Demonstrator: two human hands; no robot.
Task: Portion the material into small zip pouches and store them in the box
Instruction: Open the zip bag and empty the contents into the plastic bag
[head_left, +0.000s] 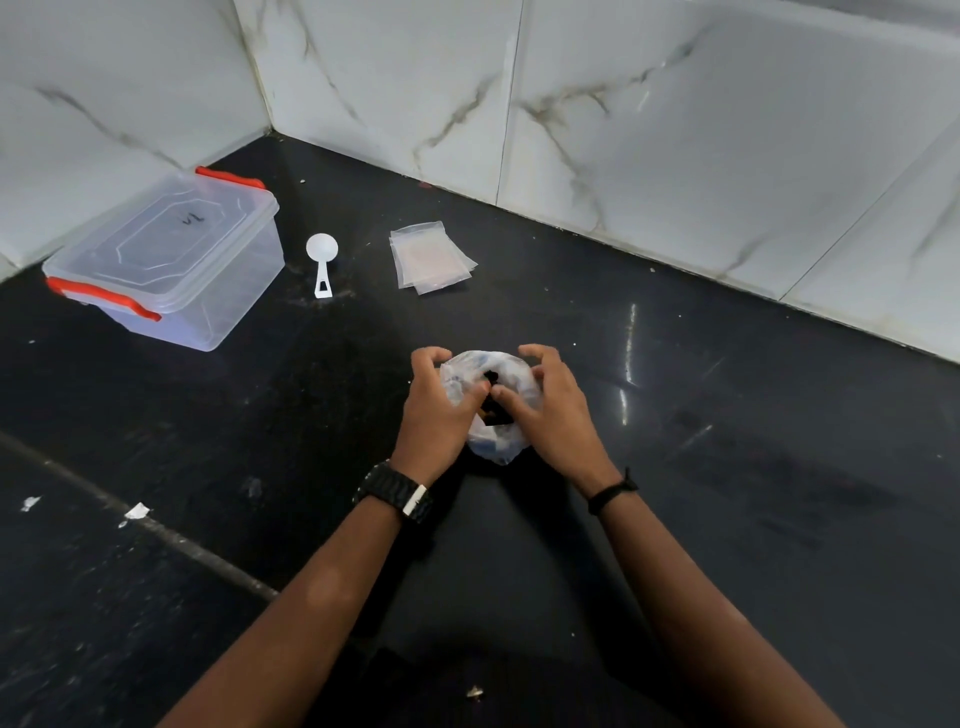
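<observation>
Crumpled translucent plastic bag of material (488, 410): left hand (436, 410), right hand (550, 410) pinch mouth; uneven pull risks tear, spill onto black counter (727, 415) beneath hands.

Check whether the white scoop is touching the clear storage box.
Apart. The head view shows the white scoop lying flat on the black counter, with a strip of bare counter between it and the clear storage box.

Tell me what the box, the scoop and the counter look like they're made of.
Box: clear, glossy plastic, probably; the counter shows through it, with red clips. Scoop: opaque white plastic, moulded in one piece. Counter: polished black stone, likely granite; it mirrors the light.
</observation>
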